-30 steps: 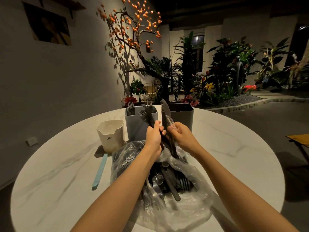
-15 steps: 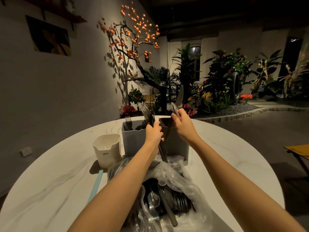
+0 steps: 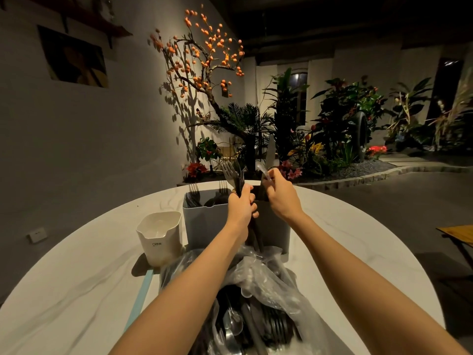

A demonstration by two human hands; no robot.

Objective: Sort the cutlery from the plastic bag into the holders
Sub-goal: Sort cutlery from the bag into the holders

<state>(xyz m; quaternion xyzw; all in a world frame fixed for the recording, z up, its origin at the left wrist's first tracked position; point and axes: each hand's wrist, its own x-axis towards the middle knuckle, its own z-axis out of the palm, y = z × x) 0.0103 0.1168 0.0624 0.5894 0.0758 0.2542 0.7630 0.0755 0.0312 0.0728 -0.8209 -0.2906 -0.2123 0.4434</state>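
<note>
We held a bundle of forks (image 3: 234, 175) in our left hand (image 3: 240, 207) above the blue-grey holder (image 3: 204, 221), which already held forks. Our right hand (image 3: 280, 197) pinched a knife (image 3: 270, 153) and a clear utensil over the dark holder (image 3: 275, 226). The plastic bag (image 3: 258, 283) lay nearest us, still loaded. Risk: long handles snagging the bag film and dragging it, or a slipped fork mis-sorting. The white holder (image 3: 160, 238) stood just left; open table (image 3: 358, 252) lay to the right.
</note>
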